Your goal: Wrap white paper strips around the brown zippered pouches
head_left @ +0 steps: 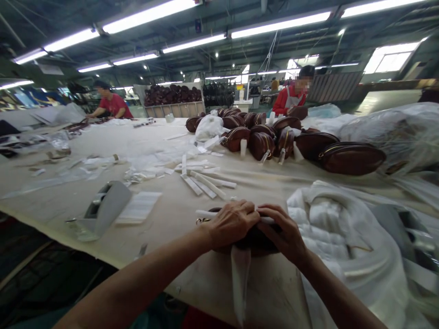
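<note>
A dark brown leather bag (262, 240) lies on the table right in front of me, mostly covered by my hands. Over its top edge runs a white strip (206, 213), which shows left of the hands and again under my right fingers. My left hand (235, 221) is curled over the bag's top, palm down. With thumb and fingers on either side of the strip, my right hand (286, 230) grips it against the bag. Another white piece (240, 278) hangs down the front of the bag. A metal ring (199, 221) sticks out at the left end.
Grey tape dispensers (106, 208) stand to the left and far right. Loose white strips (206, 183) are scattered ahead. Several finished-looking brown bags (353, 157) are heaped beyond. White wrapping (329, 214) is bunched at right. Two people in red (115, 105) work across the table.
</note>
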A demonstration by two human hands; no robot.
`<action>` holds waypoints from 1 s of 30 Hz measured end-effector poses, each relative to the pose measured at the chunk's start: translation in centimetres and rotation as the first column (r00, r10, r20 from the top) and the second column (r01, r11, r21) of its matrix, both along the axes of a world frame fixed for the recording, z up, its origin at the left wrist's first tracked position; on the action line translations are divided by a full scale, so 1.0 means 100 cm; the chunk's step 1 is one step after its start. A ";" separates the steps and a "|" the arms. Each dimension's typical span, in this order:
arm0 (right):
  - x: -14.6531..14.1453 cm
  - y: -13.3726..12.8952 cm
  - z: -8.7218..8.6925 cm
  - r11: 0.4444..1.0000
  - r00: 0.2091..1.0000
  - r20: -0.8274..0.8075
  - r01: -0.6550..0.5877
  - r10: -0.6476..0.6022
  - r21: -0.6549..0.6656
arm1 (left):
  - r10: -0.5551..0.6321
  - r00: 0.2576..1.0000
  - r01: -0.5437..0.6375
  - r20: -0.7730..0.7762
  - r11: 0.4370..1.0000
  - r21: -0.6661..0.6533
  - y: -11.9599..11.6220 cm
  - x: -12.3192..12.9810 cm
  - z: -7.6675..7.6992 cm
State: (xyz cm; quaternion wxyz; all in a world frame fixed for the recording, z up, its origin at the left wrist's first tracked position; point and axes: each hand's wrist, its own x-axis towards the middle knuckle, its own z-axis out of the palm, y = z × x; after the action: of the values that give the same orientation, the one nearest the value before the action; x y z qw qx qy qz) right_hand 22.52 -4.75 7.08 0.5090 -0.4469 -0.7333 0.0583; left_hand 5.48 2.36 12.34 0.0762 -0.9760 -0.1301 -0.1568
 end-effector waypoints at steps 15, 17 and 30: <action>0.002 -0.002 -0.004 0.996 0.992 -0.094 0.083 -0.080 0.023 | -0.060 0.912 0.050 0.405 0.998 0.035 -0.002 -0.045 -0.033; 0.001 -0.003 -0.007 0.992 0.991 -0.065 0.117 -0.114 0.054 | -0.047 0.919 0.034 0.392 0.999 0.040 -0.002 -0.043 -0.035; -0.006 0.002 0.008 0.985 0.782 0.600 0.105 -0.166 0.135 | 0.146 0.967 -0.133 0.210 0.988 -0.076 -0.001 -0.043 -0.043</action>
State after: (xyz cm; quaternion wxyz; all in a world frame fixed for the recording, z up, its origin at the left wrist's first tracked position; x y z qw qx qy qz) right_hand 21.87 -4.55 7.90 0.2691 -0.4689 -0.8259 -0.1598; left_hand 1.23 2.27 8.04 0.0427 -0.9437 -0.2106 -0.2517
